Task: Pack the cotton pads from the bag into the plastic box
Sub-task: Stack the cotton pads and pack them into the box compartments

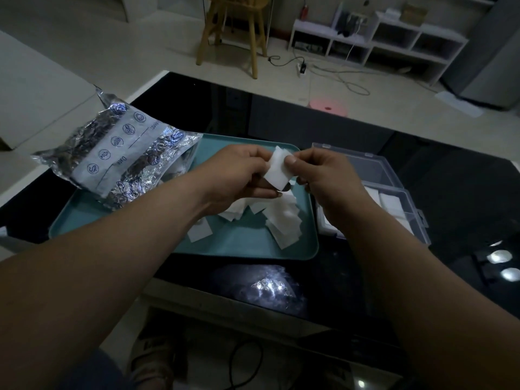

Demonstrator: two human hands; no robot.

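Over the teal tray (247, 246), both hands meet just above its far half.

- Left hand (239, 175): comes in from 7 o'clock, fingers curled under and around the left side of a pad stack (277, 171). Grasping.
- Right hand (323, 178): comes in from 5 o'clock, thumb on top and fingers behind, pinching the right edge of the same stack. Grasping.
- Pad stack: white and square, held tilted and clear of the tray surface. The number of pads in it cannot be read.
- Loose pads (284, 220): an untidy white heap on the tray directly below the hands. One or two singles lie toward 7 o'clock of the heap, near the left forearm.
- Bag (118, 153): crinkled silver foil with a pale label strip bearing blue round icons. It lies at 10 o'clock of the hands, with its near end overlapping the tray's left side. Its contents cannot be seen clearly.
- Plastic box (419, 223): clear, at 3 o'clock of the tray and just beside its right rim, with the lid swung open toward 12 o'clock.
- Packed pads (389, 202): white squares lying flat inside the box.
- Table (450, 178): glossy black and carrying everything above. A bright lamp reflection shows at 6 o'clock of the tray.
- Background at 12 o'clock: wooden stool (233, 32). At 1 o'clock: white shelf unit (394, 43).
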